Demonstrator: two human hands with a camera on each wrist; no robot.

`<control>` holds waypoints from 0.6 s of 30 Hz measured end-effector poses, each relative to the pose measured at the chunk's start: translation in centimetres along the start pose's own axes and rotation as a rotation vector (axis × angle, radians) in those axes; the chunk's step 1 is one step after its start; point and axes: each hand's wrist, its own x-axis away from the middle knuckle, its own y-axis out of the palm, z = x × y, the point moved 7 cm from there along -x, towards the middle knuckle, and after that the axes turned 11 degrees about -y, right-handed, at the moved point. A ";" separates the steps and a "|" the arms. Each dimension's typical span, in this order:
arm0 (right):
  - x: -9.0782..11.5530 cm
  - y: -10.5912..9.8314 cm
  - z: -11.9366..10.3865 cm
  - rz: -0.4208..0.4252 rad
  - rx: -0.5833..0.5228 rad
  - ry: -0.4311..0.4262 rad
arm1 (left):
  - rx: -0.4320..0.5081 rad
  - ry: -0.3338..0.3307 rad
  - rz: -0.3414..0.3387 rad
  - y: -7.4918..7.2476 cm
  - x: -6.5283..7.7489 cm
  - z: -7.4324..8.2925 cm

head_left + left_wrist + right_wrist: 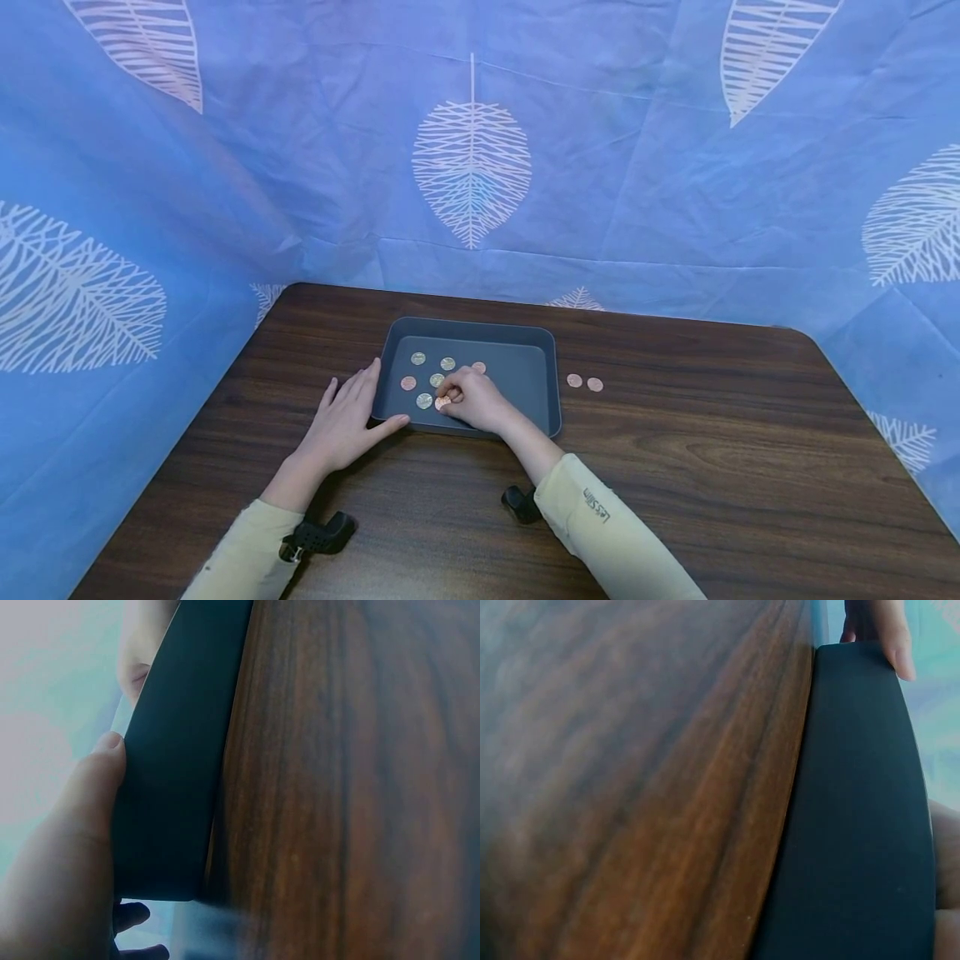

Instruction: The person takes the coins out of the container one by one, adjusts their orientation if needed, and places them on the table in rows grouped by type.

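A dark grey rectangular tray [525, 333] lies on the table with several coins on its floor. My right hand [480, 402] reaches in over the front rim, and its thumb and fingers pinch a copper-coloured coin [442, 402] close to the tray floor. Beside it are a silver-coloured coin [424, 401] and a copper-coloured one [408, 383] farther left. My left hand [345, 425] touches the tray's front left corner. Its thumb [97, 780] lies at the front rim, while the other fingers extend along the left side. In the right wrist view, the tray wall [855, 802] hides the right fingertips.
Two copper-coloured coins, a nearer one [574, 381] and an outer one [595, 384], lie on the wooden table [712, 467] right of the tray. A blue cloth [600, 167] with white leaf prints hangs behind the table and along its sides.
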 end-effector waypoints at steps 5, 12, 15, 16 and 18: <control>0.0 0.0 0.0 0.004 -0.017 -0.001 | 0.003 0.001 0.001 0.0 0.0 0.0; 0.1 -0.2 -0.3 0.017 0.014 -0.021 | 0.001 0.005 0.000 0.0 0.0 0.0; 0.1 -0.2 -0.4 0.017 0.013 -0.025 | 0.004 0.006 0.002 0.0 0.0 0.1; 0.1 -0.2 -0.4 0.017 0.009 -0.027 | 0.004 0.008 0.003 -0.1 0.0 0.1; 0.1 -0.2 -0.4 0.017 -0.001 -0.026 | 0.004 0.008 0.002 -0.1 0.0 0.1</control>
